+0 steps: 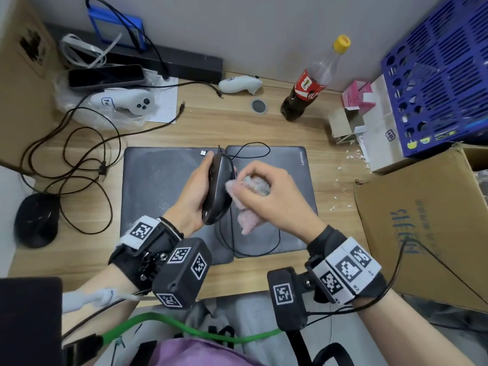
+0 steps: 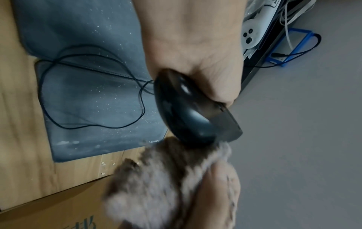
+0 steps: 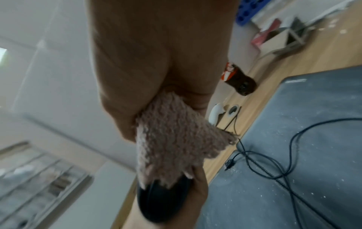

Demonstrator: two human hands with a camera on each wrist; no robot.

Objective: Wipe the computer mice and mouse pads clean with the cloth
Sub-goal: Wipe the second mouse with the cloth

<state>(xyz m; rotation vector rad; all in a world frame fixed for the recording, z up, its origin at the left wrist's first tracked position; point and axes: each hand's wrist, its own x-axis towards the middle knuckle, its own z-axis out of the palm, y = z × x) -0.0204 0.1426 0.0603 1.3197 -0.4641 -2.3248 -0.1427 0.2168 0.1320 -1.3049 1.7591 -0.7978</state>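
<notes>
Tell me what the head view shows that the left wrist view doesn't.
Only the head view shows the second mouse resting at the desk's left edge, the cola bottle and the blue crate. Only the left wrist view shows the white specks dusting the mouse pad. Both show the left hand gripping the wired mouse while the right hand rubs it with the pink cloth.
</notes>
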